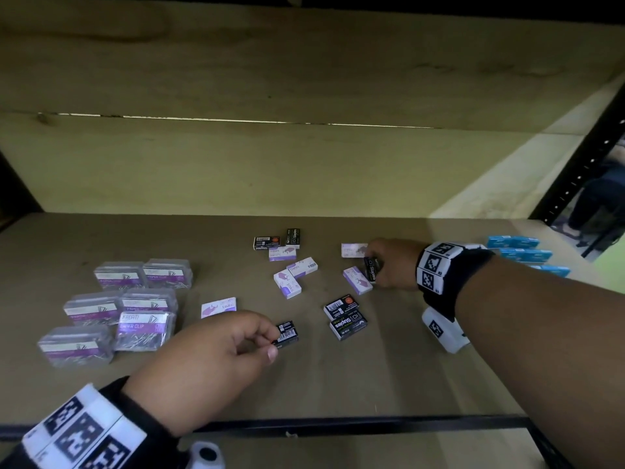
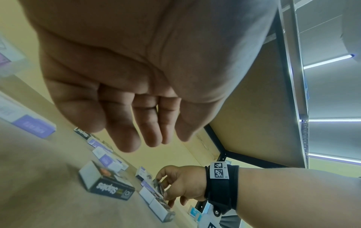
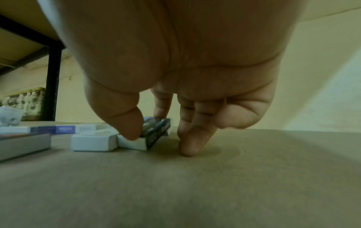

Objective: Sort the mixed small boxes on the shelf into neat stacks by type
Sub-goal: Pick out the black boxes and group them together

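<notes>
**Two hands, two black staple boxes, and a scatter not yet sorted**

On the shelf (image 1: 389, 377), the left hand (image 1: 203, 363) pinches a small black box (image 1: 286, 332) between thumb and fingertips at about 6 o'clock of the spread. The right hand (image 1: 392, 264) clamps thumb and forefinger on another black staple box (image 1: 371, 268), tipped on its edge at 3 o'clock and touching a white-and-purple box (image 1: 356, 280).

The risk, as it appears here, lies in that right-hand grip: the box stands tilted against its pale neighbour, so a lift may drag or flip the purple one, and a pinch on a slick, narrow carton can slip. Working both hands at once also invites dropping a box into the wrong group.

The boxes are tiny cardboard cartons: black ones lettered "Staples", and white ones with purple print, lying mixed at odd angles across the middle of the shelf. Two more black ones (image 1: 345, 316) lie side by side near 5 o'clock. Clear paper-clip cases (image 1: 135, 299) cluster at 9 o'clock; blue boxes (image 1: 524, 253) sit in a row at 3 o'clock, beyond the right wrist.
</notes>
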